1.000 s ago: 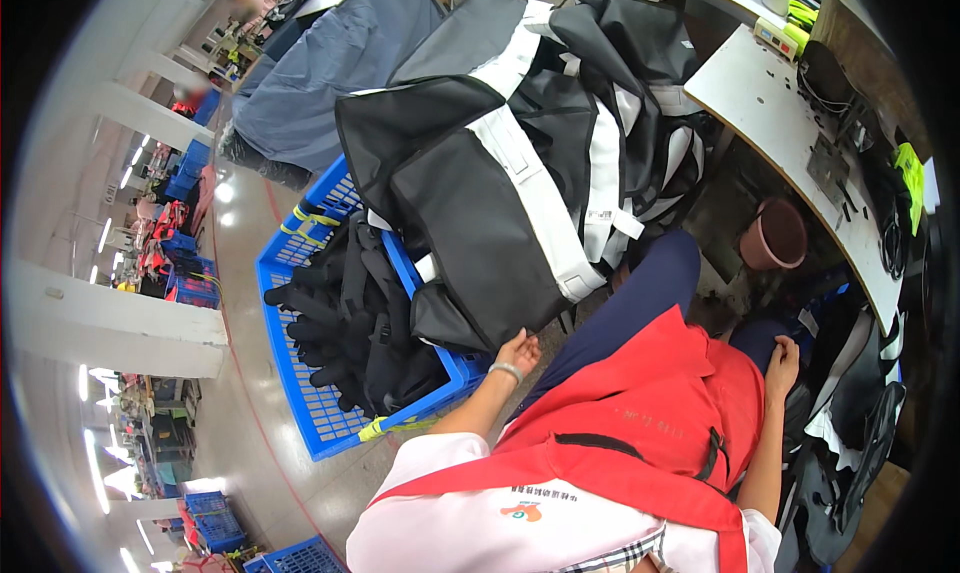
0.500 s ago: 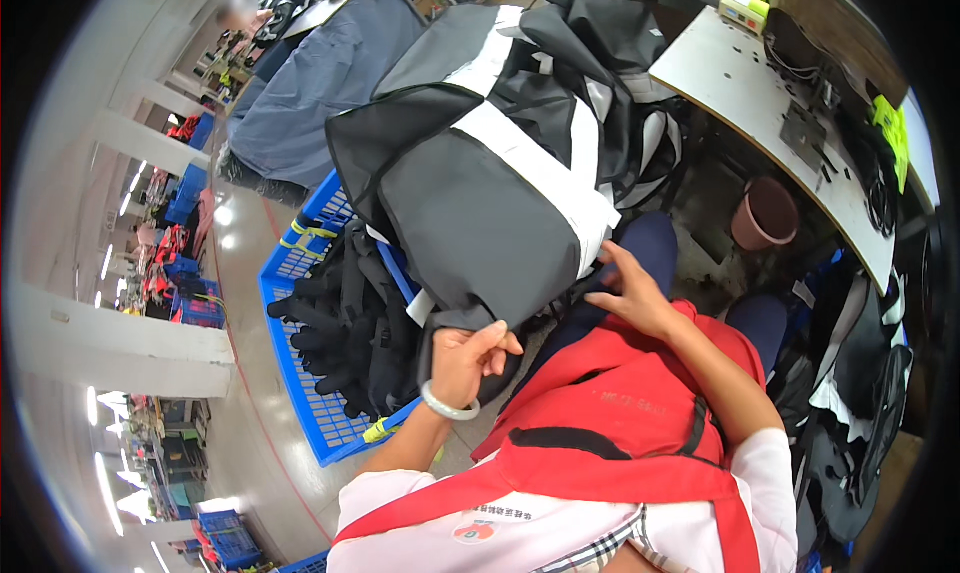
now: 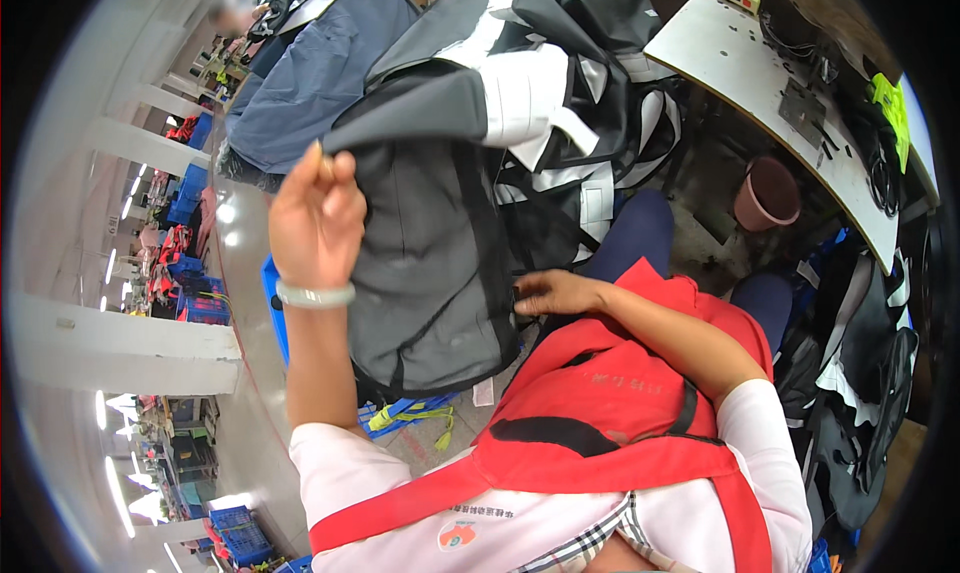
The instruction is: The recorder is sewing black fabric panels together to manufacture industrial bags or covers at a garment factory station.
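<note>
A large dark grey fabric piece with black edging, bag-like in shape, lies across my lap and the blue crate. My left hand (image 3: 320, 218), wearing a pale bangle, is raised at its left side. Thumb and fingers pinch the corner of a dark grey flap (image 3: 415, 113), pulled up and to the left. A white band (image 3: 525, 88) with a loose white tab crosses the flap's right end. Below, the duller dark inner panel (image 3: 425, 243) is exposed. At this panel's right edge is my right hand (image 3: 562, 293), fingertips bent against the black edging, apparently gripping it.
More black-and-white sewn pieces (image 3: 600, 23) are heaped behind. On the right stands a white-topped table (image 3: 740, 83), with a pinkish bucket (image 3: 767, 195) beneath it. Dark pieces (image 3: 860, 393) hang at the lower right. The blue crate (image 3: 410, 411) is mostly covered.
My left hand has risen and moved left, lifting the flap and turning it back. The inner panel now shows and covers the black items in the crate. My right hand has moved left to the edging.
</note>
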The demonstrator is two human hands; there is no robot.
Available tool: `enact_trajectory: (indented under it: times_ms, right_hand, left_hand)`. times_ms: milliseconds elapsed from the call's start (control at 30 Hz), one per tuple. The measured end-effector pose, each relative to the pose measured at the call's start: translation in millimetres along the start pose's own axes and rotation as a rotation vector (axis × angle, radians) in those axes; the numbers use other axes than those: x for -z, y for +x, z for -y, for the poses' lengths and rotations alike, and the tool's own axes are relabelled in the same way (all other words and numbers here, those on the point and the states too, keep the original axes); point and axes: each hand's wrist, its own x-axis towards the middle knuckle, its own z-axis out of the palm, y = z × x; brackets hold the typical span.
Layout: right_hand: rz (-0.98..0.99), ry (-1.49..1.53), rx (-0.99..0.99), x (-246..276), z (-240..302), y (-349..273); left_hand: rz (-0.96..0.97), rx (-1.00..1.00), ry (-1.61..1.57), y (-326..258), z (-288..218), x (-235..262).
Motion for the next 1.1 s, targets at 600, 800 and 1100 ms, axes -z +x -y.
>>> enact_trajectory:
  times_ms: [600,800,1100]
  right_hand:
    - [-0.07,0.4,0.298,2.5,107.9,-20.4]
    - [-0.147,0.555,0.316,18.8,118.9,-6.2]
    - [-0.201,0.412,0.208,49.4,108.7,-1.5]
  left_hand:
    - [0.688,-0.299,1.386,51.0,43.3,-48.7]
    - [0.622,-0.515,1.977,-16.0,85.0,-26.0]
    - [0.438,-0.64,1.815,11.6,90.5,30.7]
